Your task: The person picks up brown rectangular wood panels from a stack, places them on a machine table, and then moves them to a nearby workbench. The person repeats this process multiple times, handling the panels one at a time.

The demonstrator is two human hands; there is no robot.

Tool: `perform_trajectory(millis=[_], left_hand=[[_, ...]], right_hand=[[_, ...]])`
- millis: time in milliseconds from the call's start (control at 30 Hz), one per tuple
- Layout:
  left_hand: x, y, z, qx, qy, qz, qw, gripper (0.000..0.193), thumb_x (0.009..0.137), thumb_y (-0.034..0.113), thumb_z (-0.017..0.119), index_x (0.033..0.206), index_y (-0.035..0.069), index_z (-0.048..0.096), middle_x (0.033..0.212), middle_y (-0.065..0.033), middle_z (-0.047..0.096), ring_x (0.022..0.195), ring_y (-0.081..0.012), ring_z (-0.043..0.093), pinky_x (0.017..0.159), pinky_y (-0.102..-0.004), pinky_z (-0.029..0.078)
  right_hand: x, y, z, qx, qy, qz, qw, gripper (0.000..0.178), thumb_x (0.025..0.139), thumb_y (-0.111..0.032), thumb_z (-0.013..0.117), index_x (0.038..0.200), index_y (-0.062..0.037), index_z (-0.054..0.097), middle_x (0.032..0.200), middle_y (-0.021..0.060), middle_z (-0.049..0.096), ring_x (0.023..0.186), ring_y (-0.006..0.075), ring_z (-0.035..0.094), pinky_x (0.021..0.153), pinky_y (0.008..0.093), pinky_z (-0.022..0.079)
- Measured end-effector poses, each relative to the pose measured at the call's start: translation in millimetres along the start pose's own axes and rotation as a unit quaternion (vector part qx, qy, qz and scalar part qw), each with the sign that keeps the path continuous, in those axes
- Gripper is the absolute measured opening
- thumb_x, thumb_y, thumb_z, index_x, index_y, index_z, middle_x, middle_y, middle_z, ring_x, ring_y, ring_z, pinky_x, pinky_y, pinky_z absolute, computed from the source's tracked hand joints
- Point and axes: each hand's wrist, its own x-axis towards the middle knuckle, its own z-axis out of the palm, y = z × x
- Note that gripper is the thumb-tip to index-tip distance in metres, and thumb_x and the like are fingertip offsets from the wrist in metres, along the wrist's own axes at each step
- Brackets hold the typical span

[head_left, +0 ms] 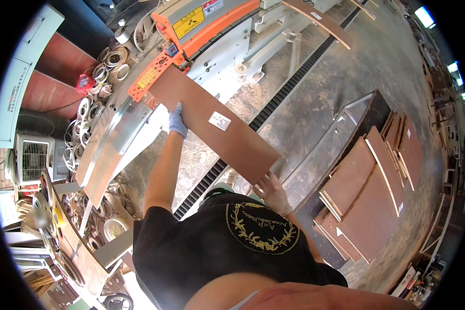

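Brown rectangular board gripped mid-frame: long edge by gloved left hand, forearm outstretched; lower-right end by gloved right hand.

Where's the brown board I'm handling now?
In the head view, the brown board slants just left of centre, its far end at the orange perforated bracket, your left hand on its left edge and right hand at its near end.

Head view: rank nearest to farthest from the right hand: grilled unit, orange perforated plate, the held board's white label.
From the right hand:
1. White label, midway along brown board.
2. Orange perforated plate, board's far end.
3. Grilled unit, far left.
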Motion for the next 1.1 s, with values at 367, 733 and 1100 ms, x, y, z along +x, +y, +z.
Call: perform_trajectory(millis=[367, 733, 1100], left_hand=[[11.4, -1.5, 35.5, -0.012, 0.083, 0.021, 0.996, 0.042, 0.083, 0.024, 0.059, 0.119, 0.007, 0.047, 0.112, -0.0126, 0.058, 0.098, -0.0293, 0.058, 0.085, -0.0453, 0.048], [121.0, -43.3, 86.5, 0.060, -0.051, -0.130, 0.988, 0.052, 0.091, 0.040, 0.030, 0.132, 0.008, 0.038, 0.134, -0.0048, 0.042, 0.122, -0.0226, 0.039, 0.103, -0.0363, 0.029], [-66.3, -44.3, 112.2, 0.195, -0.052, 0.094, 0.975, 0.041, 0.091, 0.030, 0.045, 0.127, 0.013, 0.038, 0.133, -0.0104, 0.039, 0.116, -0.0247, 0.042, 0.094, -0.0382, 0.040]], right_hand=[[56.0, -9.3, 56.4, 0.032, 0.143, 0.031, 0.989, 0.037, 0.083, -0.027, 0.062, 0.116, -0.0188, 0.048, 0.111, -0.0016, 0.055, 0.100, 0.0161, 0.055, 0.081, 0.0375, 0.050], [86.9, -89.4, 43.3, -0.078, 0.122, -0.038, 0.989, 0.040, 0.088, -0.036, 0.049, 0.124, -0.0192, 0.043, 0.125, -0.0027, 0.047, 0.116, 0.0130, 0.042, 0.098, 0.0371, 0.031], [15.3, -305.4, -189.4, 0.242, 0.338, -0.366, 0.833, 0.064, 0.080, -0.039, 0.061, 0.131, -0.0095, 0.035, 0.132, 0.0133, 0.040, 0.118, 0.0283, 0.040, 0.098, 0.0433, 0.035]])
